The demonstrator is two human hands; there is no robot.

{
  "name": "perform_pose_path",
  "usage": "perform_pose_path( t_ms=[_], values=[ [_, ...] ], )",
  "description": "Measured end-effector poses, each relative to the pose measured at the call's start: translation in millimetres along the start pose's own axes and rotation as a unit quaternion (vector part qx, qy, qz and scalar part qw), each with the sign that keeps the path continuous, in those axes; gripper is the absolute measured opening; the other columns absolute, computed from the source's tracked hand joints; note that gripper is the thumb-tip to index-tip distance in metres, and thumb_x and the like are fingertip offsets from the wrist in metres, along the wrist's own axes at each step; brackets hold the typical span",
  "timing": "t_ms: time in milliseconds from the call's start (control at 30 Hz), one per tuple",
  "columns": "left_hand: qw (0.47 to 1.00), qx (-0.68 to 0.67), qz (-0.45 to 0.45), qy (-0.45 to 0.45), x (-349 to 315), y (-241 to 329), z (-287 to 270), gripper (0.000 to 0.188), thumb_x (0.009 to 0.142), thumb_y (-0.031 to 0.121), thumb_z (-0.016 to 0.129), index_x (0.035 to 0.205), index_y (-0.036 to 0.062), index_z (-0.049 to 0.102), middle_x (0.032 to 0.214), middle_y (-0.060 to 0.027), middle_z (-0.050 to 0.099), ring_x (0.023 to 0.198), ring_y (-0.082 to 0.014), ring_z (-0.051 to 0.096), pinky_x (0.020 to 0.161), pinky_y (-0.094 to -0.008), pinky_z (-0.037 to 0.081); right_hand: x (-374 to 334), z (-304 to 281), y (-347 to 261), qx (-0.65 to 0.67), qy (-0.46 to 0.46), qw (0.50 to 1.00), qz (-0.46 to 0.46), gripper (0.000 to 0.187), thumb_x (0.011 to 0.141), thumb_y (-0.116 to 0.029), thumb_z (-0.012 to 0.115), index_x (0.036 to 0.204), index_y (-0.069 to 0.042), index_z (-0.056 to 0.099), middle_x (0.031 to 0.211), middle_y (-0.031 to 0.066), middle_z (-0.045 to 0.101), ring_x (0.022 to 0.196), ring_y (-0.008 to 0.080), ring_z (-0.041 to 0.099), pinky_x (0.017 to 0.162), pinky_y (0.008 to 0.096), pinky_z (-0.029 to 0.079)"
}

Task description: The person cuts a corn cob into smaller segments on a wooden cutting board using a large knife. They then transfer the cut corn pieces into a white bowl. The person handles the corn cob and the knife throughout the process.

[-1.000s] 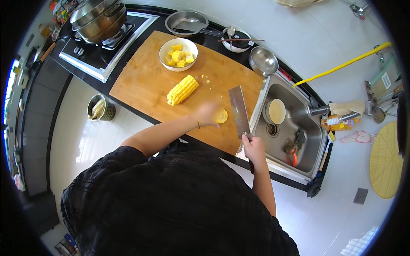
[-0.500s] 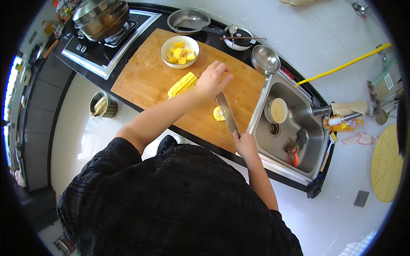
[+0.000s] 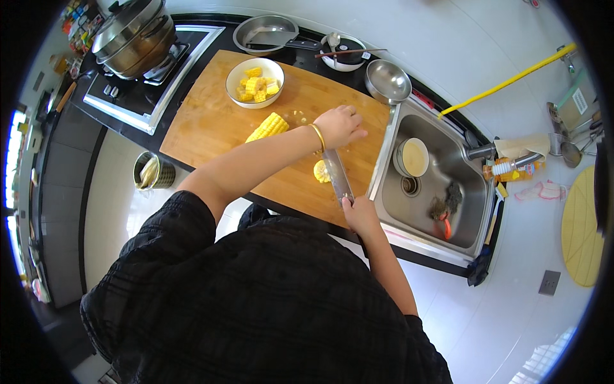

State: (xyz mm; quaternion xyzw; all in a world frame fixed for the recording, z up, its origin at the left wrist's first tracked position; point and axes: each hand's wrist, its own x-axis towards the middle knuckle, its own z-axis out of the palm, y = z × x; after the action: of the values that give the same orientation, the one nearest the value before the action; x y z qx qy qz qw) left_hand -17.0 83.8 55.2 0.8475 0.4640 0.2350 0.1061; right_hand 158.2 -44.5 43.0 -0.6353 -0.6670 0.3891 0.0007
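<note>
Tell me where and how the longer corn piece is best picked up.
Probably by its middle, gripped across its width from above: the longer corn piece lies on its side on the cutting board, longer than wide. The far side, toward the white bowl, seems best, since the left forearm crosses its near side.

Tip of cleaver (image 3: 338,175) hidden behind left hand (image 3: 340,127)

Wht tiled wall (image 3: 460,51) on R, shiny pale flr (image 3: 109,205), gray cabs (image 3: 61,166) far L.
</note>
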Motion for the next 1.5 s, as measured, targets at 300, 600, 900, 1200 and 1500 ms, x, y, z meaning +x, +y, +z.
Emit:
perform_pose_path(
  t_ms=[300,600,900,1200,1500],
  values=[
    [0.962,0.113,0.168,-0.184,-2.9,1.2,5.6,0.040,0.088,0.041,0.042,0.085,0.0043,0.059,0.093,-0.0137,0.055,0.091,-0.0288,0.053,0.080,-0.0383,0.042,-1.8,2.0,-11.2,-0.052,0.018,0.998,-0.018,0.038,0.084,-0.028,0.049,0.071,0.006,0.061,0.072,0.0270,0.059,0.070,0.0420,0.058,0.065,0.0472,0.046],
    [0.969,0.015,0.163,-0.187,-4.1,-3.9,1.8,0.039,0.089,0.037,0.040,0.081,0.0034,0.059,0.088,-0.0136,0.055,0.088,-0.0301,0.053,0.078,-0.0389,0.041,-4.0,9.5,-3.9,-0.031,0.040,0.998,-0.030,0.040,0.084,-0.029,0.050,0.065,0.005,0.060,0.066,0.0261,0.058,0.064,0.0420,0.057,0.062,0.0475,0.046],
    [0.964,-0.032,0.099,-0.244,0.2,-9.1,3.1,0.039,0.090,0.035,0.038,0.082,0.0027,0.058,0.087,-0.0143,0.056,0.088,-0.0314,0.052,0.080,-0.0399,0.041,-4.3,1.5,-19.4,-0.066,0.029,0.997,-0.009,0.037,0.085,-0.028,0.049,0.070,0.003,0.061,0.068,0.0244,0.059,0.065,0.0406,0.059,0.062,0.0471,0.047],
    [0.953,-0.010,0.005,-0.302,-4.6,-20.2,-1.8,0.046,0.092,0.038,0.031,0.078,0.0057,0.062,0.078,-0.0184,0.060,0.076,-0.0362,0.057,0.071,-0.0432,0.045,4.0,-21.3,-42.3,-0.108,-0.047,0.993,0.011,0.030,0.086,-0.026,0.050,0.080,0.000,0.063,0.078,0.0228,0.062,0.075,0.0380,0.061,0.067,0.0450,0.049],
    [0.950,0.024,-0.021,-0.312,-7.7,-24.8,-4.9,0.051,0.092,0.039,0.029,0.069,0.0075,0.062,0.070,-0.0190,0.060,0.069,-0.0373,0.058,0.065,-0.0455,0.047,11.8,-29.5,-51.4,-0.131,-0.090,0.987,0.029,0.021,0.080,-0.009,0.045,0.084,0.001,0.063,0.080,0.0217,0.063,0.078,0.0361,0.062,0.070,0.0436,0.050]
  ],
)
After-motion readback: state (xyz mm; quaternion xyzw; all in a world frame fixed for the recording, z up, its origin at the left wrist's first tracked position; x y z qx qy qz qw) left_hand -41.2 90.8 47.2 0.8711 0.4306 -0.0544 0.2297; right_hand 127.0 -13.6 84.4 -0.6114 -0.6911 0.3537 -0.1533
